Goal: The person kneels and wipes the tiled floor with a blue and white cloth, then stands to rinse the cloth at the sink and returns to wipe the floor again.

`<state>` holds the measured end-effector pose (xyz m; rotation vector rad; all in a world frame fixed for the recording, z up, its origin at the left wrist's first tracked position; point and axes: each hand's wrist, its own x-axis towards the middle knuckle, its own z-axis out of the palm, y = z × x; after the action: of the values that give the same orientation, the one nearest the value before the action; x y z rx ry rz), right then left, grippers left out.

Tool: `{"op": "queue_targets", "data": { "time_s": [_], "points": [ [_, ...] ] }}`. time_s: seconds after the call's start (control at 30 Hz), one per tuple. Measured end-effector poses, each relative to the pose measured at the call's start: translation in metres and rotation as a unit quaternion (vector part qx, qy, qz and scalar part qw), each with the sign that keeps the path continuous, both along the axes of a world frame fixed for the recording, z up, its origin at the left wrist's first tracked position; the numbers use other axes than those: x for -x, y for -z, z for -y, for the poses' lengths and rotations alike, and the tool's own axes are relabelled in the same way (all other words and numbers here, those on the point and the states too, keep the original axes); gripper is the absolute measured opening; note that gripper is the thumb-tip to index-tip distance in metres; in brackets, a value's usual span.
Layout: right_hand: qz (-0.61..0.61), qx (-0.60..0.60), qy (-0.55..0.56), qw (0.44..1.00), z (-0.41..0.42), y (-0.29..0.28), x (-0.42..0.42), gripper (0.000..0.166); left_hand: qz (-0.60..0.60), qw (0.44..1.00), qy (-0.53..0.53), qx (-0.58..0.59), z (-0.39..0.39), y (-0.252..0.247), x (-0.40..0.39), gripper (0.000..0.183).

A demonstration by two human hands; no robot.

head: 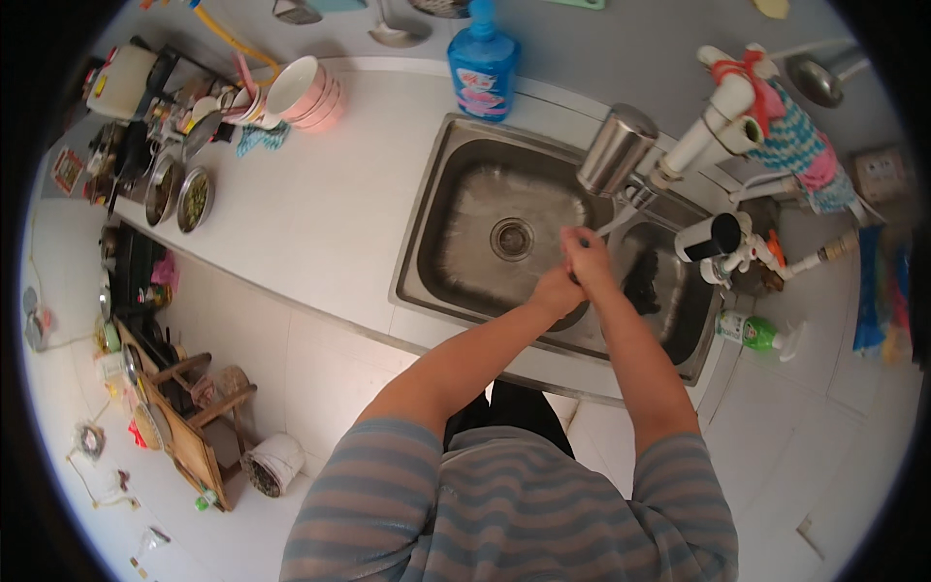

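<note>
My left hand (558, 292) and my right hand (588, 256) are together over the divider of a double stainless steel sink (407, 280). A small dark thing shows between the fingers; what it is and which hand grips it I cannot tell. Just above and to the right, a faucet (640, 190) points at my hands, with what looks like running water. A metal cylinder (618, 149) stands beside the faucet. Dark material (643, 284) lies in the smaller right basin. The larger basin shows its round drain (512, 238).
A blue soap bottle (484, 73) stands behind the sink. White pipes (702, 142) and a green-and-white spray bottle (753, 331) are at the right. Stacked pink bowls (309, 94) and metal bowls with food (195, 200) sit on the left counter (313, 211). A bucket (273, 465) is on the floor.
</note>
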<state>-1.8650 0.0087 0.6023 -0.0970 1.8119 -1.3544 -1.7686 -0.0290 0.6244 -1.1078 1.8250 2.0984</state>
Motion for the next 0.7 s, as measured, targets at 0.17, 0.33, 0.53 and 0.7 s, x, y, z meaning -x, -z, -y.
{"op": "queue_targets", "data": {
  "time_s": [0.17,0.33,0.53,0.7],
  "points": [
    [-0.202,-0.102,0.028,0.974,-0.011,0.031,-0.015,0.038,0.078,0.971,0.045,0.222,-0.019,0.027,-0.003,0.043],
    [-0.205,-0.140,-0.012,0.969,-0.029,0.012,-0.030,0.040,-0.031,0.951,0.027,0.306,-0.034,0.070,-0.031,0.048],
    [-0.305,-0.064,-0.165,0.936,-0.109,-0.104,0.026,0.041,0.050,0.959,-0.180,-0.212,-0.036,0.010,-0.028,0.022],
    [-0.546,-0.053,-0.013,0.836,-0.137,-0.171,0.135,0.015,0.012,0.832,-0.337,-0.440,-0.013,0.028,-0.044,0.022]
  ]
}}
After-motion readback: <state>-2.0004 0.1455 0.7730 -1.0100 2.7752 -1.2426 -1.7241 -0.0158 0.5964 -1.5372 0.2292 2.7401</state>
